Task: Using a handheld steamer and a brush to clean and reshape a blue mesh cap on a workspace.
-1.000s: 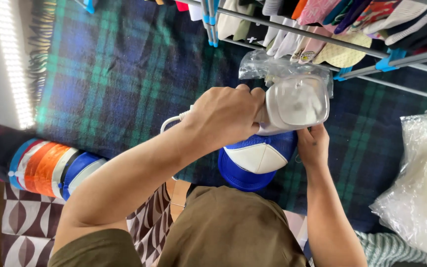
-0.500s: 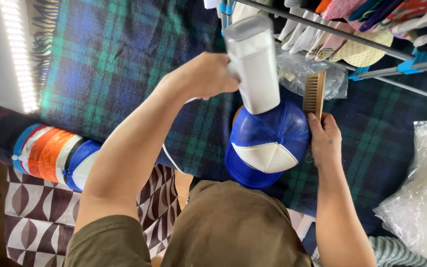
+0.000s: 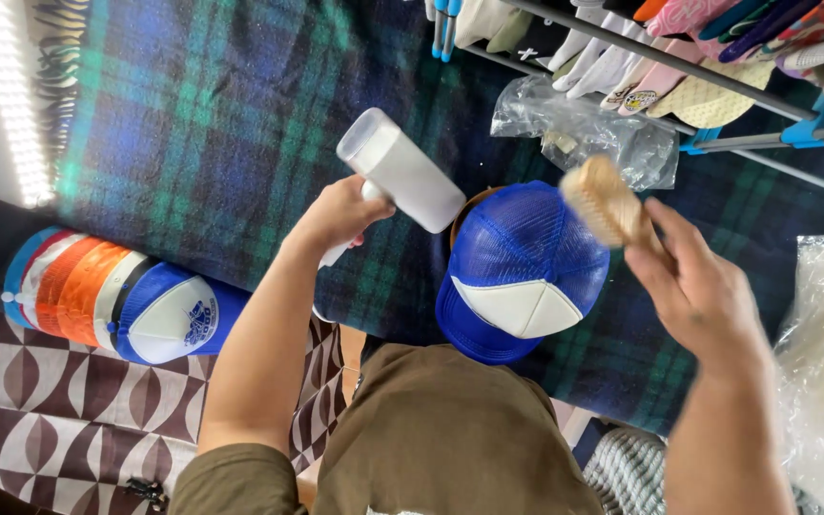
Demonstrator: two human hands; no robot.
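The left hand [image 3: 340,215] is gripping a white handheld steamer [image 3: 401,170], fingers wrapped tight around its handle, while the right hand [image 3: 693,286] is clasping a wooden brush [image 3: 606,200] just above the blue-and-white mesh cap [image 3: 522,272] sitting on the plaid blanket [image 3: 193,124]. The cap-cleaning seems to be mid-way; brushing next is likely calling for the bristles to be meeting the mesh crown

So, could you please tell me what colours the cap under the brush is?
The cap is blue mesh with a white front panel, seen in the head view.
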